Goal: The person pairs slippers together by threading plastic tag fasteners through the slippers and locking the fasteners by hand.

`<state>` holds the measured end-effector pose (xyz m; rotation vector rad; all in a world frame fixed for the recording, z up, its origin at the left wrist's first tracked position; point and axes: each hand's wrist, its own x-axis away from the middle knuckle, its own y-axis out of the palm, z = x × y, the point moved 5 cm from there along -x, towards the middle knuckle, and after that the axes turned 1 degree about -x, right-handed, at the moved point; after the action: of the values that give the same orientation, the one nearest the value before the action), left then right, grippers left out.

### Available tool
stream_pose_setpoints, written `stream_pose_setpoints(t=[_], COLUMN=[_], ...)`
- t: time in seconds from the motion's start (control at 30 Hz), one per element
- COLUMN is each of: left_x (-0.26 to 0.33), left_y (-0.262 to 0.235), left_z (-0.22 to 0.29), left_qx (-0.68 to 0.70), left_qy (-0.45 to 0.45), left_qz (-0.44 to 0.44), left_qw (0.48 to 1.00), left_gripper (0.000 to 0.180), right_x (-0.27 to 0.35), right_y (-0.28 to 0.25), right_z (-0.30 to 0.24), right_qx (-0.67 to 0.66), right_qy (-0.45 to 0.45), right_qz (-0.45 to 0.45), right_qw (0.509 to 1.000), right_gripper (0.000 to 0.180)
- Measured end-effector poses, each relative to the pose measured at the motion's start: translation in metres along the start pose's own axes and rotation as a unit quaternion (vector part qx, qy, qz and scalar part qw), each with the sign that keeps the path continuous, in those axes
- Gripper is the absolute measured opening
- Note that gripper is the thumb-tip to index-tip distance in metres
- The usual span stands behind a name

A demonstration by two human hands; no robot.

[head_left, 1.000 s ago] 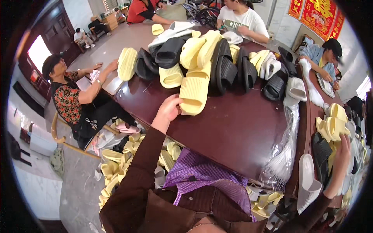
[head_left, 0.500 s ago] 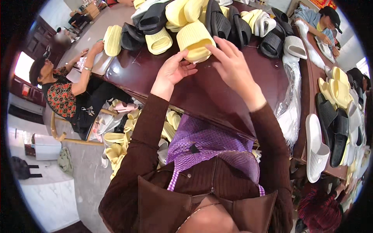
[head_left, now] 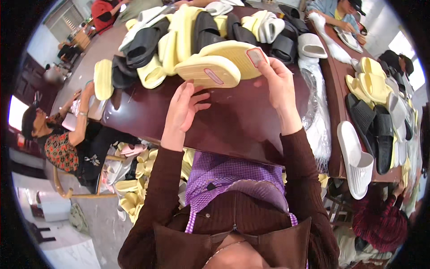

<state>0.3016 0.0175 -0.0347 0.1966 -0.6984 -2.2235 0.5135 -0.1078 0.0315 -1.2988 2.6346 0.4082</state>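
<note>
Head view, looking down: the left hand [head_left: 182, 110] is raised above the dark brown desk [head_left: 233, 125] with its fingers spread loose, the fingertips touching the underside edge of a pale yellow slipper [head_left: 207, 71] that is turned sole-up, a small pinkish label showing on it. The right hand [head_left: 278, 87] grasps a second pale yellow slipper [head_left: 237, 53], thumb and fingers pinched on its end near a reddish square label; this one lies partly behind and above the first, the two overlapping. Both are held over the desk's near half, just in front of a heap of yellow, black and white slippers [head_left: 197, 31] piled further back. A clear plastic bag [head_left: 316, 112] lies along the desk's right side, and more slippers [head_left: 371, 121] rest on a neighbouring surface to the right. A seated person [head_left: 58, 139] leans on the desk at left
</note>
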Motion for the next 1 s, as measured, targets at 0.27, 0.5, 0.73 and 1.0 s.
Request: stream_pose_setpoints(t=[0.27,0.5,0.73,1.0], left_x=[-0.007,-0.016,-0.036,-0.052], left_y=[0.001,-0.007,-0.036,-0.047], left_z=[-0.011,-0.013,-0.01,-0.024], left_qx=[-0.122,-0.183,-0.344,-0.282], left_qy=[0.038,0.059,0.146,0.104], left_qz=[0.023,0.075,0.157,0.114], left_qw=[0.992,0.978,0.914,0.947], left_gripper=[0.044,0.04,0.047,0.056], right_x=[0.007,0.012,0.014,0.013], right_y=[-0.072,-0.095,-0.103,-0.101], right_z=[0.041,0.075,0.084,0.084], right_qx=[-0.125,-0.177,-0.172,-0.151], right_qy=[0.094,0.155,0.208,0.211], right_qz=[0.04,0.061,0.078,0.08], right_qw=[0.987,0.97,0.96,0.962], right_gripper=[0.022,0.025,0.024,0.024])
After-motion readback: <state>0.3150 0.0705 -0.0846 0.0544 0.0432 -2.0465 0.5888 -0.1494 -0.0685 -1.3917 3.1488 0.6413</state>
